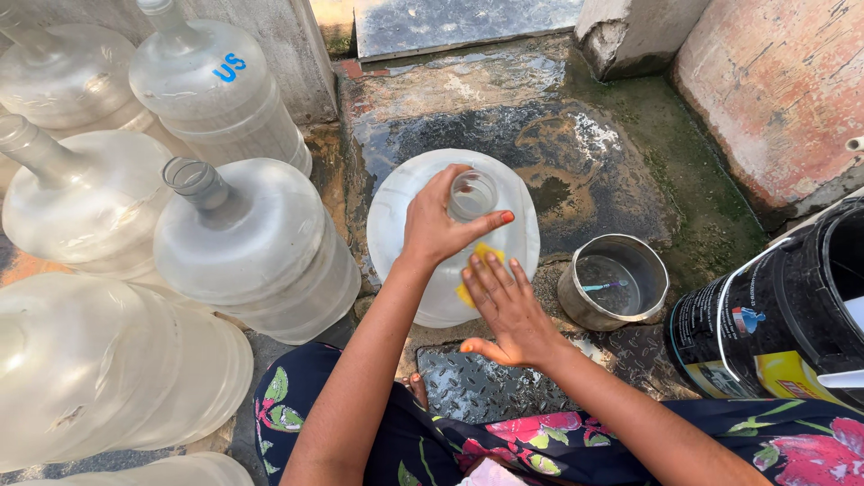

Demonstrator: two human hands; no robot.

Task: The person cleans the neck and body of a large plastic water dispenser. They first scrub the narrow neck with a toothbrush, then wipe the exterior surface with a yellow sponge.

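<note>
A large clear jug (409, 207) stood upright on the wet slab (576, 153), near its front edge and just ahead of my knees. My left hand (436, 220) was wrapped around the jug's neck, grasping it at the open mouth. My right hand (508, 310) lay flat and open on the near shoulder of the jug, fingers spread, gripping nothing; a yellow scrap (487, 253), perhaps a scrubber, showed just past its fingertips, and I could not tell whether the hand pressed on it. I judged the jug was being cleaned and was partway through: its skin looked wet, it had no cap, and I could not see whether it held water.

Just right of the jug, on the slab's front right part, sat a steel pot (615, 281) with a little water and a thin stick-like tool in it. Farther right, at the slab's edge, stood a black bucket (774, 315) bearing a yellow patch low down and a small red-and-blue picture. Off the slab's left edge lay a heap of empty jugs (243, 243), uncapped; one at the back carried blue letters on its shoulder.
</note>
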